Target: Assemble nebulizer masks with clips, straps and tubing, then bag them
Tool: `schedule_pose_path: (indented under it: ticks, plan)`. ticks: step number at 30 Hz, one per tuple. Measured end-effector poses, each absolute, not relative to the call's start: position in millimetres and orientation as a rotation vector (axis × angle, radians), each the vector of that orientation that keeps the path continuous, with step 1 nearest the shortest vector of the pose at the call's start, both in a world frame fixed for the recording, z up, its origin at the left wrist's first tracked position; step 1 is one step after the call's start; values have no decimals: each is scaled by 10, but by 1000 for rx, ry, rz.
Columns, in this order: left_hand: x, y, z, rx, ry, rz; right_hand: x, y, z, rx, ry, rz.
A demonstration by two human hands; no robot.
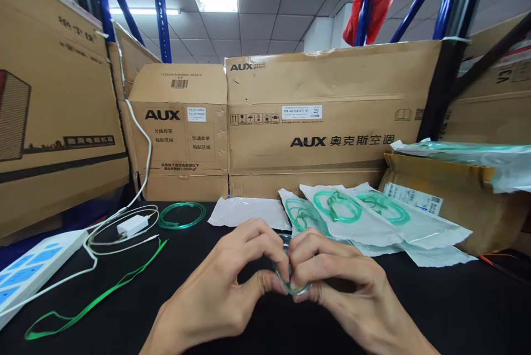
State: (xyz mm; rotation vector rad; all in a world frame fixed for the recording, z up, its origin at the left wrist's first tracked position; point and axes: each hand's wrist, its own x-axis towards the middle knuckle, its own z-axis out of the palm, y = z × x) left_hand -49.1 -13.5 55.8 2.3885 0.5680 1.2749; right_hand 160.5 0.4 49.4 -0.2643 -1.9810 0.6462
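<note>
Close together over the black table, my left hand (244, 272) and my right hand (332, 266) both pinch a clear, greenish piece (296, 291) that looks like a bent length of tubing. Fingers cover most of it, so its full shape is hidden. Behind my hands lie several white pouches (373, 236) with coiled green tubing (348, 205) showing through clear film. A flat white pouch (249, 210) rests to their left. Farther left, a coil of green tube (181, 215) sits loose on the table.
A green strap (99, 294) lies at the left beside a white power strip (45, 266) and a white charger (133, 226) with its cable. An open cardboard box (448, 189) with more pouches on it stands at the right. Large cardboard panels (332, 89) wall the back.
</note>
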Motion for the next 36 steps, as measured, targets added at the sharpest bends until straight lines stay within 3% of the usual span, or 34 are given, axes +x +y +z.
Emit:
schedule_pose_path:
  ticks: [10,36]
  plan:
    - [-500,-76,531,2347,723,1242,1627,-21,539,-358,-2002,629]
    - [-608,-76,575,2611,381,1425,1609,-271,593,-430,-2089,-189]
